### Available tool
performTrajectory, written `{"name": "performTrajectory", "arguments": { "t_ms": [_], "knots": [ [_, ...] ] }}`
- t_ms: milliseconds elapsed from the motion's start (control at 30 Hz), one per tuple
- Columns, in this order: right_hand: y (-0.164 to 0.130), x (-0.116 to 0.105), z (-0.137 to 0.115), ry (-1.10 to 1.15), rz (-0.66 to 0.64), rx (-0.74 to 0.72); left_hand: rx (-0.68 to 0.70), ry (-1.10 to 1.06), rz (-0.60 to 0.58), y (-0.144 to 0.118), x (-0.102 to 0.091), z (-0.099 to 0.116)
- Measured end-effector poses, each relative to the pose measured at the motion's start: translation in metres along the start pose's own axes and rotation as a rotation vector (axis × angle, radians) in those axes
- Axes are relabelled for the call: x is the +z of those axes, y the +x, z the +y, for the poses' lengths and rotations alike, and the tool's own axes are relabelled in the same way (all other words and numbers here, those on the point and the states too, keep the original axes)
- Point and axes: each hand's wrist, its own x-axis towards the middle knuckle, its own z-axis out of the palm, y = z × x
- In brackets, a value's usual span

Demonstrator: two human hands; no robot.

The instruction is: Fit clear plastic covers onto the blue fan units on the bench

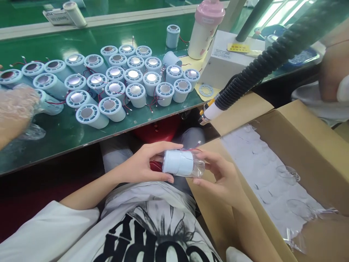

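We are holding a small pale blue plastic cylinder sideways in front of our tummy, just below the edge of the green surface. Our left hand is wrapping around its round blue end, with the fingers curled closed over the top and the thumb underneath. Our right hand is gripping the other end, where a clear see-through plastic cap is sitting on the cylinder. Its fingers are pinching that shiny cap. A thin red wire is poking out near the top of the cylinder.

On the smooth green surface, many more pale blue round cylinders with shiny silver tops are standing close together, with little red wires between them. A white bottle with a pink lid is standing behind them, beside a white box-shaped machine. A black ribbed bendy hose is hanging down from the upper right toward us.

On our right, an open brown cardboard box is holding a crinkly clear plastic sheet with round clear cups. At the far left, another person's hand in a thin clear glove is resting on the surface.
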Motion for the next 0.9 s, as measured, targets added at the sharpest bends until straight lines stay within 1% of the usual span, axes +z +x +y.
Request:
{"name": "performTrajectory", "arguments": {
  "t_ms": [167,300,400,467,567,667,767,833,900],
  "knots": [
    [0.004,0.001,-0.002,0.021,-0.019,-0.012,-0.012,-0.042,0.01,-0.005,-0.003,0.001],
    [0.006,0.004,-0.002,0.123,-0.044,-0.018,-0.062,-0.128,0.045,-0.013,-0.005,0.002],
    [0.006,0.009,0.001,0.137,-0.058,-0.039,-0.04,-0.153,0.075,-0.021,-0.005,0.001],
    [0.007,0.012,0.003,0.105,-0.064,-0.084,-0.02,-0.125,0.102,-0.028,-0.004,0.0],
    [0.01,0.013,0.005,0.036,-0.07,-0.199,0.03,-0.024,0.187,-0.042,-0.004,0.0],
    [0.013,0.012,0.01,-0.017,-0.079,-0.311,0.11,0.096,0.3,-0.064,-0.003,0.0],
    [0.017,0.015,0.017,-0.096,-0.17,-0.402,0.172,0.207,0.37,-0.09,0.003,-0.001],
    [0.02,0.022,0.021,-0.252,-0.221,-0.54,0.18,0.253,0.417,-0.11,0.009,-0.004],
    [0.023,0.034,0.019,-0.505,-0.202,-0.773,0.148,0.25,0.486,-0.132,0.018,-0.008]
  ]
}}
